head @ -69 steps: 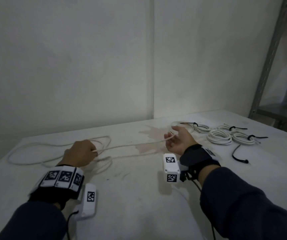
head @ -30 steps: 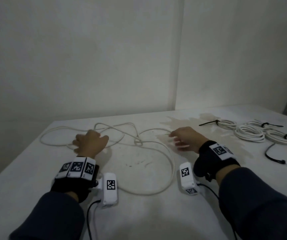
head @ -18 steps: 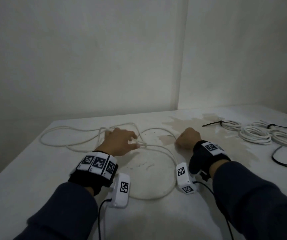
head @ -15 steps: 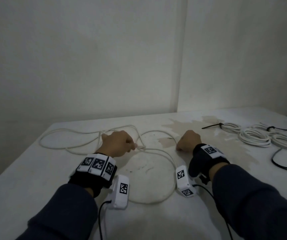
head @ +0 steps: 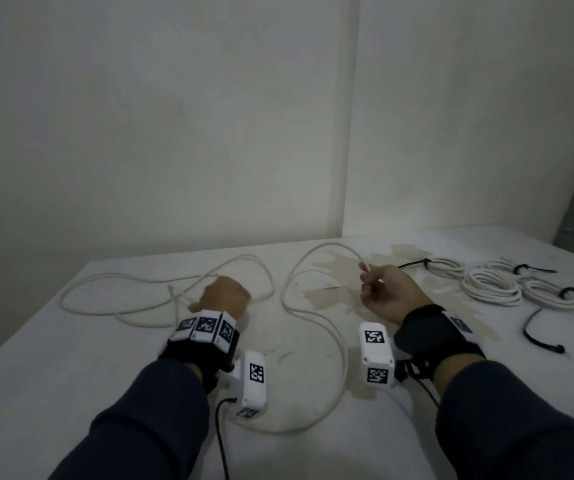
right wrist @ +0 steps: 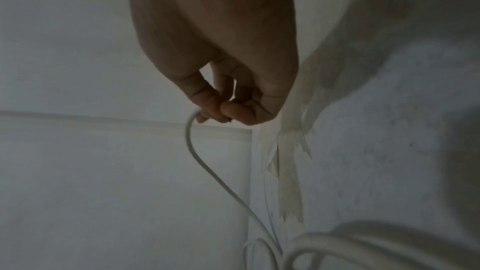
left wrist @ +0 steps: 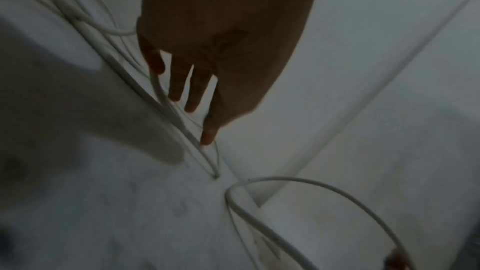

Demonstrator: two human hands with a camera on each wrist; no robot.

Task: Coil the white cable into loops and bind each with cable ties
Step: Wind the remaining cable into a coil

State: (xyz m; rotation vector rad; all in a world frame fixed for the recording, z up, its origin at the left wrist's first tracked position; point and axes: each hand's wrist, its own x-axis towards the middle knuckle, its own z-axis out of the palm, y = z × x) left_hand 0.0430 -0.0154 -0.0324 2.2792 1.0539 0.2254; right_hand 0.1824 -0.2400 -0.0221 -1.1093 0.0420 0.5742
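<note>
Loose cable: a long thin white cable (head: 119, 282) sprawls in slack loops over the left and middle of the white tabletop (head: 53, 375).
Left hand: the left hand (head: 221, 297) lies palm down on those strands, fingers (left wrist: 179, 87) straight and slightly spread, gripping nothing.
Right hand: the right hand (head: 387, 294) is raised, thumb and fingertips (right wrist: 228, 110) pinching the cable's end, which arcs back down to the table.
Finished coils: three white cable coils (head: 490, 285) bound with black ties lie at far right.
Spare tie: a loose black cable tie (head: 538, 332) lies beside them.
</note>
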